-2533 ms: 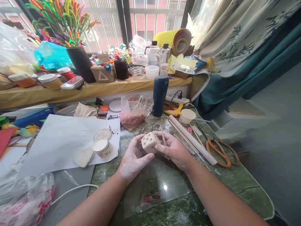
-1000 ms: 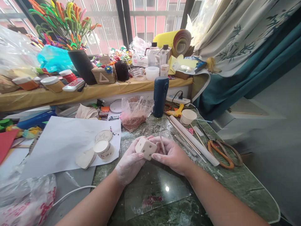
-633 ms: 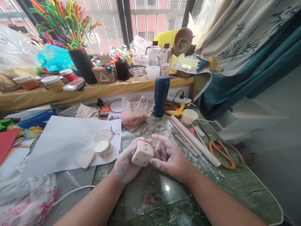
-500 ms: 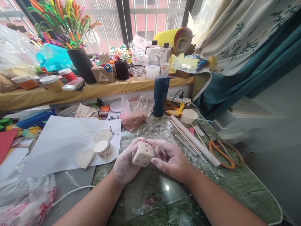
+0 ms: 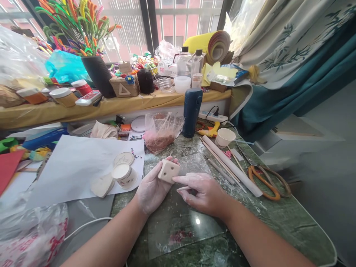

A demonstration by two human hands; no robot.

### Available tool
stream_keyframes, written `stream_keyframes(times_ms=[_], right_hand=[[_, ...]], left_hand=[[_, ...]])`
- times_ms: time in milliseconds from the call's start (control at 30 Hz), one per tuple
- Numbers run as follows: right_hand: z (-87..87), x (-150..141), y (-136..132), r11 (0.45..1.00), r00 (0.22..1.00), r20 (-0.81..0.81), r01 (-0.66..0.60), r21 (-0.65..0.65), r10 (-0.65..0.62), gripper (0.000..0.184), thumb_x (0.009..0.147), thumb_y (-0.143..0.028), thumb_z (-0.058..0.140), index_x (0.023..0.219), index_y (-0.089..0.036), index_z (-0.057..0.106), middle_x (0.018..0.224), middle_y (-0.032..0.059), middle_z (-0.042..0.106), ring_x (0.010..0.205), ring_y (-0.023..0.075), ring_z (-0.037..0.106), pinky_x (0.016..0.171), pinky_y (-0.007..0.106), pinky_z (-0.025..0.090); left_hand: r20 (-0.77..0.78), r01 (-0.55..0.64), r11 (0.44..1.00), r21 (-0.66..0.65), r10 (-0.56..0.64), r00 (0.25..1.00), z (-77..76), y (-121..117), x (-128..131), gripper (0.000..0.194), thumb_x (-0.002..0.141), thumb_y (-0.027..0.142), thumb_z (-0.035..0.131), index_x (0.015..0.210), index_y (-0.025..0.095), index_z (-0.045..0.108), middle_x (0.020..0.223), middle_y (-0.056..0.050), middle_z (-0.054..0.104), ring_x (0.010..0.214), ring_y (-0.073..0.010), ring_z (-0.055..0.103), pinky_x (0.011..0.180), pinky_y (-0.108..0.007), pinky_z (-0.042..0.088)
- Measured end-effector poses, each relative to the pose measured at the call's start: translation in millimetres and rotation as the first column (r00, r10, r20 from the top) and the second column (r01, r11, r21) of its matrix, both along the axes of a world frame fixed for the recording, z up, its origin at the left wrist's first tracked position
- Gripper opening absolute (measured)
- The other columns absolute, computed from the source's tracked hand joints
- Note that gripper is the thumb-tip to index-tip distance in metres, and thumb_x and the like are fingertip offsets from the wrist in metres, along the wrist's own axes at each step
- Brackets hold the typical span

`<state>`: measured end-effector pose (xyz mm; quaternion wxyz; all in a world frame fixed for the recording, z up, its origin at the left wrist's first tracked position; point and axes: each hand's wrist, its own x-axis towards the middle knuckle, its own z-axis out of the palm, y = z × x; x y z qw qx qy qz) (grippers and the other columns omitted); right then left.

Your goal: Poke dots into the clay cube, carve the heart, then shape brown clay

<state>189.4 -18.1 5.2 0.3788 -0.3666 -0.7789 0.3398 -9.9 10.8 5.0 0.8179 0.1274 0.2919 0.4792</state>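
A pale, rounded clay die (image 5: 169, 170) with dark pits in its upper face rests in my left hand (image 5: 150, 193). The fingers curl round its far side and the thumb lies along its left edge. My right hand (image 5: 205, 193) is just to the right, dusted white, its index fingertip touching the die's lower right corner. Between its thumb and bent fingers it pinches a thin pale stick (image 5: 184, 188), mostly hidden by the hand. Below both hands lies a clear sheet (image 5: 183, 230) with pinkish smears.
A white tub (image 5: 124, 176) stands left on white paper (image 5: 75, 163). Clay in a plastic bag (image 5: 160, 139), a blue bottle (image 5: 191, 113) and a paper cup (image 5: 224, 138) are behind. To the right lie a white roller (image 5: 233, 167), thin sticks and orange-handled scissors (image 5: 264, 181).
The die has been turned in my left hand, so a different face with pits shows. My right hand's index finger has stretched out to the die's corner.
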Motion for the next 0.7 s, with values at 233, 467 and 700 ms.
stream_keyframes(times_ms=[233,467,700], right_hand=[[3.5,2.8,3.0,0.999,0.996,0.084,0.033,0.03,-0.035,0.046,0.093,-0.025,0.062,0.139,-0.026,0.065,0.097,0.0056,0.077,0.078,0.0191,0.068,0.079,0.035,0.055],[5.6,1.6,3.1,0.985,0.987,0.088,0.142,-0.096,-0.133,0.055,0.091,-0.033,0.066,0.145,-0.026,0.06,0.104,0.0073,0.076,0.086,0.0228,0.069,0.085,0.04,0.056],[6.1,2.9,3.3,0.981,0.988,0.057,0.15,-0.12,-0.144,0.054,0.092,-0.031,0.066,0.145,-0.026,0.06,0.106,0.0076,0.077,0.094,0.0249,0.071,0.094,0.044,0.056]], left_hand=[[0.016,0.009,1.0,0.006,-0.009,1.0,-0.2,-1.8,2.9,0.029,0.104,0.033,0.054,0.123,0.016,0.068,0.127,-0.011,0.072,0.117,-0.0213,0.067,0.109,-0.036,0.049],[0.093,0.07,0.993,0.092,-0.078,0.993,5.7,-3.5,4.1,0.033,0.102,0.033,0.054,0.124,0.012,0.068,0.127,-0.013,0.07,0.123,-0.025,0.063,0.114,-0.038,0.043],[0.075,0.124,0.974,0.19,-0.14,0.987,6.3,-5.7,5.9,0.031,0.099,0.025,0.057,0.125,0.014,0.068,0.129,-0.011,0.07,0.129,-0.026,0.06,0.117,-0.039,0.039]])
